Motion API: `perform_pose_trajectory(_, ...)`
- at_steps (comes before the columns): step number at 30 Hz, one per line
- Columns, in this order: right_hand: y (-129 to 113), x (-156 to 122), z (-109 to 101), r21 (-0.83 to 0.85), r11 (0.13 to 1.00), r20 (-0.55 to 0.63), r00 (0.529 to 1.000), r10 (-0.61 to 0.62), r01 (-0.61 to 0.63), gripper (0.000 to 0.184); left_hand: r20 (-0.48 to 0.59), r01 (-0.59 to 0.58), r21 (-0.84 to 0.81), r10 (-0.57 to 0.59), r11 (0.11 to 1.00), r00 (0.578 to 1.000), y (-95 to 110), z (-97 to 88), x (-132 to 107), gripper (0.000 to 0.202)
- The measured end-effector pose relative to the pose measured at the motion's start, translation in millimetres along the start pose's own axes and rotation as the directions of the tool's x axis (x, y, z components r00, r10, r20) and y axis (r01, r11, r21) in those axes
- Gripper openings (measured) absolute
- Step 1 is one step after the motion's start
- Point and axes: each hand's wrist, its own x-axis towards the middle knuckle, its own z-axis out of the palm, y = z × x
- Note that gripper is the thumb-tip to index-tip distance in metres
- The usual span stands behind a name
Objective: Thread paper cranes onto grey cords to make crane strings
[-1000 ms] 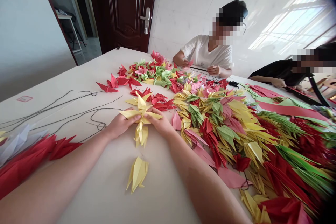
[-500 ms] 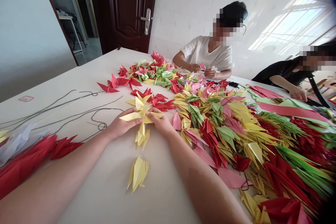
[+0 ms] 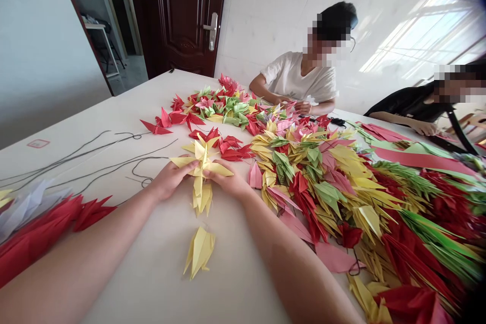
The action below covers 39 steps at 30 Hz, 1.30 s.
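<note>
A yellow origami crane (image 3: 201,162) with its wings spread is held over the white table (image 3: 152,273). My left hand (image 3: 172,177) grips it from the left, the thumb pressed near its centre. From the other side my right hand (image 3: 226,178) pinches its body below the right wing. Just under it shows a second folded yellow paper piece (image 3: 202,199); whether the two touch I cannot tell. Nearer to me a folded yellow crane (image 3: 199,252) lies by itself on the table.
A large heap of coloured paper cranes (image 3: 315,172) covers the right side. Black cords (image 3: 94,169) trail across the left, near red folded paper (image 3: 45,235) and white paper (image 3: 28,212). Across the table sit a person in white (image 3: 299,78) and another in black (image 3: 398,106).
The held crane has shifted slightly left and its wings sit flatter, lower at the tips. My left thumb has moved in onto its centre. Across the table, both people's hands have moved.
</note>
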Motion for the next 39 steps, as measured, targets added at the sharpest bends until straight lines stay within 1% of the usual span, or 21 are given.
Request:
perform_pose_trajectory(3,5.0,3.4,-0.9,-0.044,0.997,-0.027,0.997,-0.066,0.065,0.027,0.024,-0.025,0.01,0.025,1.0,0.999,2.5,2.0,-1.1,0.023)
perform_pose_trajectory(6,11.6,7.1,-1.7,0.004,0.993,-0.049,0.992,-0.12,0.121,0.031,-0.029,-0.045,-0.008,0.045,0.999,0.999,1.8,4.4,0.0,0.027)
perform_pose_trajectory(8,12.8,7.0,-2.7,-0.039,0.982,-0.111,0.976,-0.188,0.185,0.033,-0.134,-0.064,-0.027,0.06,0.998,0.989,-1.3,3.6,2.7,0.029)
perform_pose_trajectory(9,12.0,5.8,-3.4,-0.111,0.967,-0.161,0.956,-0.247,0.231,0.035,-0.209,-0.082,-0.009,0.078,0.997,0.975,-3.4,2.0,4.5,0.029)
perform_pose_trajectory(11,8.4,1.3,-4.6,-0.31,0.892,-0.218,0.889,-0.403,0.328,0.039,-0.358,-0.104,0.1,0.134,0.989,0.924,-7.9,-2.9,8.1,0.027)
perform_pose_trajectory(12,6.2,-1.6,-4.6,-0.401,0.838,-0.191,0.861,-0.471,0.37,0.041,-0.41,-0.098,0.175,0.163,0.98,0.898,-9.8,-5.6,9.5,0.027)
perform_pose_trajectory(13,4.1,-4.4,-3.9,-0.471,0.781,-0.119,0.848,-0.517,0.41,0.043,-0.44,-0.084,0.246,0.188,0.966,0.878,-11.2,-8.2,10.6,0.026)
perform_pose_trajectory(14,2.5,-6.9,-2.7,-0.522,0.725,-0.014,0.845,-0.534,0.449,0.046,-0.45,-0.068,0.303,0.205,0.951,0.869,-12.1,-10.2,11.2,0.026)
perform_pose_trajectory(16,0.9,-10.3,1.4,-0.596,0.624,0.188,0.843,-0.504,0.506,0.048,-0.436,-0.053,0.359,0.218,0.932,0.873,-12.2,-12.4,11.3,0.026)
perform_pose_trajectory(17,1.0,-11.1,3.7,-0.63,0.579,0.248,0.841,-0.48,0.517,0.047,-0.428,-0.055,0.365,0.22,0.929,0.877,-11.7,-12.5,10.9,0.025)
perform_pose_trajectory(18,1.4,-11.5,5.8,-0.665,0.538,0.279,0.841,-0.463,0.518,0.046,-0.424,-0.06,0.363,0.222,0.93,0.878,-10.9,-12.1,10.5,0.025)
perform_pose_trajectory(20,2.4,-11.6,8.7,-0.727,0.481,0.292,0.854,-0.43,0.49,0.047,-0.43,-0.063,0.354,0.222,0.933,0.875,-9.7,-10.8,9.7,0.026)
perform_pose_trajectory(23,2.1,-12.4,11.5,-0.809,0.425,0.286,0.903,-0.32,0.407,0.057,-0.434,-0.059,0.371,0.23,0.927,0.871,-10.3,-9.8,9.9,0.027)
perform_pose_trajectory(24,1.2,-12.9,12.7,-0.836,0.396,0.281,0.915,-0.289,0.381,0.057,-0.43,-0.06,0.388,0.238,0.92,0.871,-11.1,-10.0,10.2,0.027)
perform_pose_trajectory(27,-2.3,-14.2,18.4,-0.885,0.277,0.304,0.916,-0.261,0.373,0.042,-0.417,-0.063,0.407,0.247,0.911,0.875,-13.7,-11.4,11.0,0.028)
perform_pose_trajectory(30,-4.6,-13.5,23.7,-0.902,0.191,0.333,0.907,-0.258,0.386,0.03,-0.402,-0.069,0.35,0.216,0.934,0.89,-15.2,-12.3,10.7,0.038)
perform_pose_trajectory(32,-4.0,-12.3,25.1,-0.901,0.193,0.33,0.903,-0.274,0.387,0.026,-0.382,-0.083,0.307,0.202,0.948,0.902,-15.9,-12.1,10.7,0.046)
perform_pose_trajectory(35,-0.4,-11.1,24.3,-0.87,0.279,0.297,0.883,-0.364,0.407,0.023,-0.37,-0.131,0.257,0.223,0.957,0.902,-17.3,-11.3,12.1,0.05)
perform_pose_trajectory(37,2.6,-11.0,21.7,-0.83,0.384,0.225,0.872,-0.435,0.405,0.017,-0.377,-0.149,0.267,0.245,0.952,0.893,-17.5,-11.1,13.2,0.048)
perform_pose_trajectory(38,3.9,-10.9,19.7,-0.8,0.454,0.167,0.873,-0.458,0.391,0.013,-0.388,-0.149,0.3,0.264,0.942,0.883,-16.9,-11.1,13.2,0.046)
perform_pose_trajectory(39,4.9,-10.6,17.3,-0.759,0.535,0.101,0.878,-0.468,0.372,0.009,-0.415,-0.151,0.354,0.3,0.923,0.859,-15.7,-11.1,12.6,0.044)
